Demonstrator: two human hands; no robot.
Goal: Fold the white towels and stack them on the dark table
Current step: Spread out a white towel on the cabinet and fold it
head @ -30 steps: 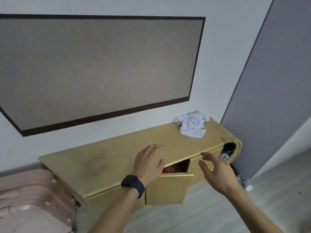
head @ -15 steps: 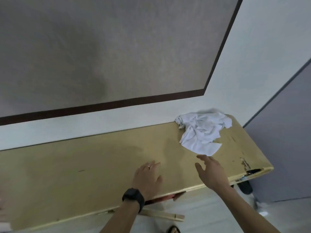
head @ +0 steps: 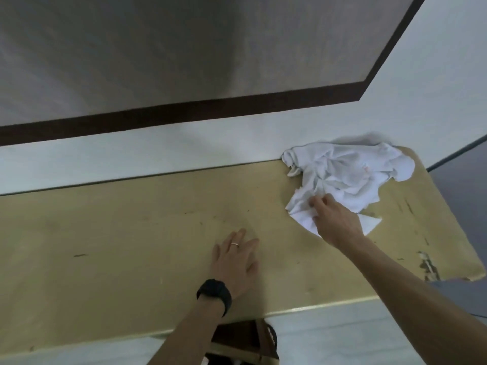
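Observation:
A crumpled heap of white towels point(head: 350, 175) lies at the far right of a yellow-tan wooden cabinet top point(head: 131, 233), against the wall. My right hand point(head: 334, 222) rests on the heap's near left corner, with its fingertips pinching the cloth. My left hand point(head: 234, 262) lies flat on the bare cabinet top near the middle, fingers apart, a ring on one finger and a black watch on the wrist. No dark table is in view.
A large grey panel with a dark brown frame point(head: 184, 109) hangs on the white wall behind the cabinet. An open cabinet door point(head: 261, 346) juts out below the front edge. The top's right end is chipped point(head: 428, 267). A grey partition point(head: 463, 180) stands at the right.
The view has closed in on the cabinet top. My right hand has reached forward onto the towel heap and closed its fingers on the cloth. My left hand stays flat on the wood.

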